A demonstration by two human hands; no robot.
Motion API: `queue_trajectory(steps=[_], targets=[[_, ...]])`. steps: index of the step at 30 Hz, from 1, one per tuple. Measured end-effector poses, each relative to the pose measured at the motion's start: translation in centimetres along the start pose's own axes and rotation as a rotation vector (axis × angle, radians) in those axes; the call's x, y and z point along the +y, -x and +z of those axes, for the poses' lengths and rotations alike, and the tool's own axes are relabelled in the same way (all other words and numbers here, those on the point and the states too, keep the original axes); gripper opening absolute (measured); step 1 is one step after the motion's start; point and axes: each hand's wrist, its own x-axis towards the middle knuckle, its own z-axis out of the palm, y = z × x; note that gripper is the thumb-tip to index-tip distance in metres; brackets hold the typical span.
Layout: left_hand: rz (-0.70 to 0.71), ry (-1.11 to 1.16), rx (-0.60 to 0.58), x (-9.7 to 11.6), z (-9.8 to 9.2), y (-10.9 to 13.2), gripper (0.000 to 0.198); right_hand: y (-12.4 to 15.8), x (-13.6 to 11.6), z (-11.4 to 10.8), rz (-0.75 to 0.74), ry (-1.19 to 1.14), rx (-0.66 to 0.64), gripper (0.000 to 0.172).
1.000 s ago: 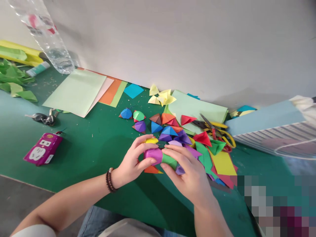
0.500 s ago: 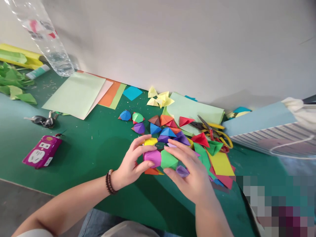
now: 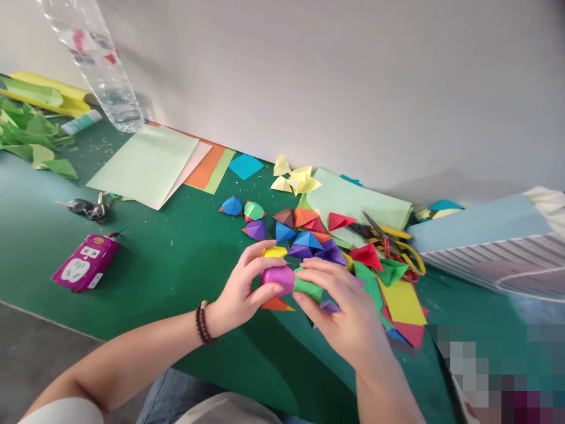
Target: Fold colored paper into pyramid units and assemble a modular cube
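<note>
Thumb and fingers of my left hand (image 3: 236,294) are closed on a magenta folded-paper piece (image 3: 279,278). A green folded-paper piece (image 3: 308,288) is gripped by my right hand (image 3: 351,315), whose fingers cover its top and right side. The two pieces meet edge to edge; whether they are joined I cannot tell. A yellow paper piece (image 3: 274,252) shows by my left fingertips, and an orange one (image 3: 274,304) shows below the magenta piece. Just beyond my hands lie several folded-paper pieces, among them a blue one (image 3: 308,239) and a red one (image 3: 368,257).
Scissors (image 3: 375,227) with yellow handles lie right of the pieces, near a striped paper bag (image 3: 489,247). Paper sheets (image 3: 145,165) lie at the back left beside a plastic bottle (image 3: 121,109). Keys (image 3: 95,209) and a purple power socket (image 3: 86,263) are on the left.
The view has shifted slightly, so things on the table appear further right. My right fingers have closed lower over the green piece, and less of it shows.
</note>
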Motion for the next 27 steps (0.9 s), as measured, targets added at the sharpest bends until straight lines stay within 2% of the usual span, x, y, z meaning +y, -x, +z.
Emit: queue_trajectory(steps=[12,18,27], targets=[[-0.057,0.115,-0.045,0.36,0.14,-0.13,0.037,-0.33,0.31,-0.62,0.003,-0.078,-0.076,0.017],[-0.008,0.085,-0.029,0.31,0.19,-0.09,0.036,-0.53,0.09,-0.46,0.006,-0.104,-0.048,0.014],[-0.016,0.074,-0.021,0.33,0.19,-0.03,0.036,-0.45,0.21,-0.19,-0.003,-0.143,-0.050,0.015]])
